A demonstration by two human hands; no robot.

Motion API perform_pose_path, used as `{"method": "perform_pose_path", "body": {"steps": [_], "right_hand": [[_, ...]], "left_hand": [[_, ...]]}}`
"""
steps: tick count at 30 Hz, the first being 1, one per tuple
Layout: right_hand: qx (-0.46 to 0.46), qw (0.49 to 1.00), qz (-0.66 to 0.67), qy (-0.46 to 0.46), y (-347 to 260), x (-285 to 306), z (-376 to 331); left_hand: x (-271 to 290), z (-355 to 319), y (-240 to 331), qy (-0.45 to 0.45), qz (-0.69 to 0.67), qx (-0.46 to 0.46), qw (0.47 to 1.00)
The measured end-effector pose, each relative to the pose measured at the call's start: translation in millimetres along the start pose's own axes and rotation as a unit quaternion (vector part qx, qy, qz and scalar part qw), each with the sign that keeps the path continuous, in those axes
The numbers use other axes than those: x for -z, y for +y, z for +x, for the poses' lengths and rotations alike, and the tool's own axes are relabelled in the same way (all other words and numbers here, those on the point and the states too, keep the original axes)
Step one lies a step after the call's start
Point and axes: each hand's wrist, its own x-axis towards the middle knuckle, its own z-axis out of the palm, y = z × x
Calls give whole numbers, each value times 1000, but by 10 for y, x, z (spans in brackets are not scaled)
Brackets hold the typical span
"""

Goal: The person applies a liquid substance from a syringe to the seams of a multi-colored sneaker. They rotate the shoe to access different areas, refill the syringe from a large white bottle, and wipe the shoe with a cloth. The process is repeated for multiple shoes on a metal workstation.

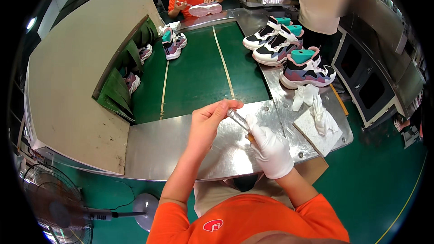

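Left hand [209, 122] bare, fingers pinched on the upper end of a thin clear tube [238, 119]. Right hand [270, 147] in a white glove, closed around the tube's lower end. Both held above the steel table [167, 147] near its front edge. White rags [316, 108] toward the right edge; three sneakers [289, 49] behind them by the green belt [199, 72].

1. Single head-worn fisheye view, looking steeply down from above the wearer's orange-shirted chest; straight edges bow toward the dark circular rim.
2. Nearest, at centre: both hands over the steel bench [181, 144].
3. Farther, toward 12 o'clock: the green conveyor belt [199, 72] recedes toward a seated person.
4. At 7 o'clock: a floor fan [58, 208], well below.
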Motion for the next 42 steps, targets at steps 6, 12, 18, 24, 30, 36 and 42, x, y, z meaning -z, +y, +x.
{"method": "perform_pose_path", "body": {"steps": [6, 12, 18, 24, 30, 36, 42], "right_hand": [[1, 986, 163, 20, 81, -71, -54], [-358, 588, 690, -223, 40, 219, 2], [-408, 621, 643, -184, -83, 145, 178], [12, 980, 186, 63, 43, -118, 152], [98, 992, -6, 85, 99, -64, 148], [86, 994, 14, 64, 21, 63, 112], [-28, 970, 242, 22, -4, 104, 10]], "left_hand": [[-2, -79, -50, -67, -86, -26, 994], [-105, -264, 89, -108, -135, -69, 982], [-91, -144, 73, -27, -97, -86, 991], [-98, -54, 36, 32, -99, -34, 994], [-41, -19, -9, 17, -58, 18, 998], [-49, -116, 20, -32, -74, -38, 996], [23, -172, 43, -119, -76, -73, 987]]}}
